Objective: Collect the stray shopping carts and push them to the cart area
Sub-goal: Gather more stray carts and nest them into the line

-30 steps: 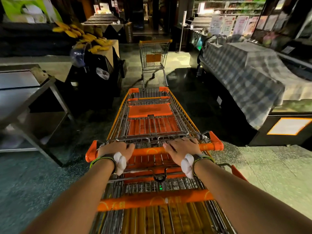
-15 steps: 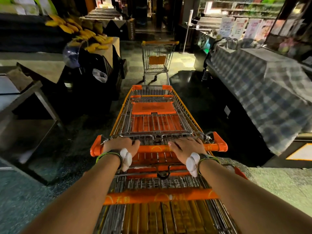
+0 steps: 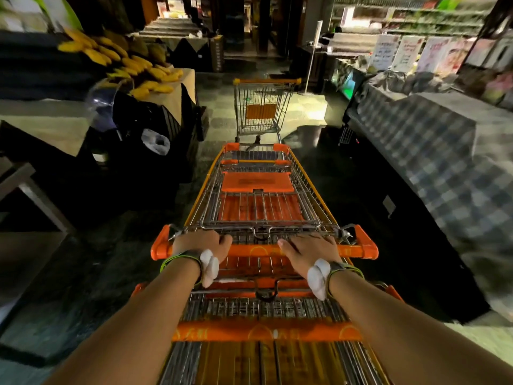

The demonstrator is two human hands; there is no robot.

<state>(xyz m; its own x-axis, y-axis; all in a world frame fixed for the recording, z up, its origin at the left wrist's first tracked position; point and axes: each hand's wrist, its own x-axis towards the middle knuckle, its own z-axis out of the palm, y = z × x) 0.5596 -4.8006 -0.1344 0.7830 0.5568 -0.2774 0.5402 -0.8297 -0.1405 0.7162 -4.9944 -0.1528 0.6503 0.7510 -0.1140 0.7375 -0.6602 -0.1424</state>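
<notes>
Head cam: L hand & R hand gripped orange handle of nested carts; stray cart just ahead.

I see bananas piled on a tabletop; across the aisle from it, a checked cloth.

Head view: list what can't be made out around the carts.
- Wheels of the pushed carts: hidden under their baskets.
- Nearest cart's handle bar: its lower body is cut off by the bottom edge.
- Stray cart ahead: its base is hidden behind the pushed cart's front.
- Signs at right: blurred, unreadable.
- Left hand and right hand: fingertips hidden behind the handle.
</notes>
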